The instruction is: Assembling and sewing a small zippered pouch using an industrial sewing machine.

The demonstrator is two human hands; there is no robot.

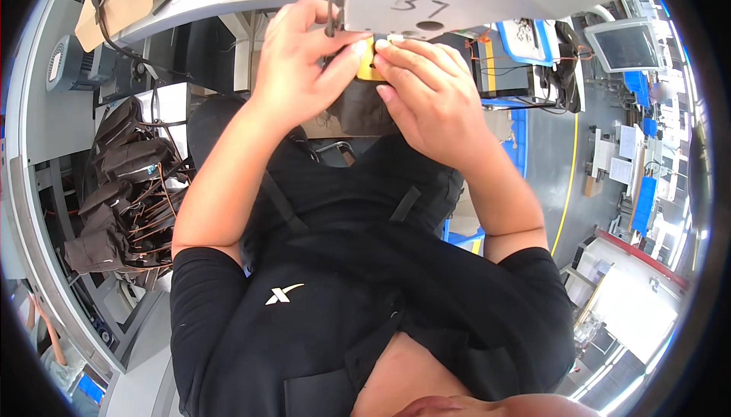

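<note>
A small yellow piece point(366, 67) with dark spots lies between my two hands, just below the head of a light grey machine point(381, 10) that looks like a sewing machine. My left hand point(301, 71) is closed, its thumb and forefinger pinching at the left edge of the yellow piece. From the other side, my right hand point(434, 90) presses its fingertips on the right edge, with the thumb lower down. A dark brown sheet of material point(369, 109) hangs below the yellow piece. The machine head partly hides the spot where my fingertips meet.
To the left, a heap of dark fabric pieces with cords point(126, 196) lies beside a grey motor point(72, 63). A blue tray point(527, 40) of small parts stands at the right, near a monitor point(623, 44). An open cardboard box point(126, 6) sits at the far left.
</note>
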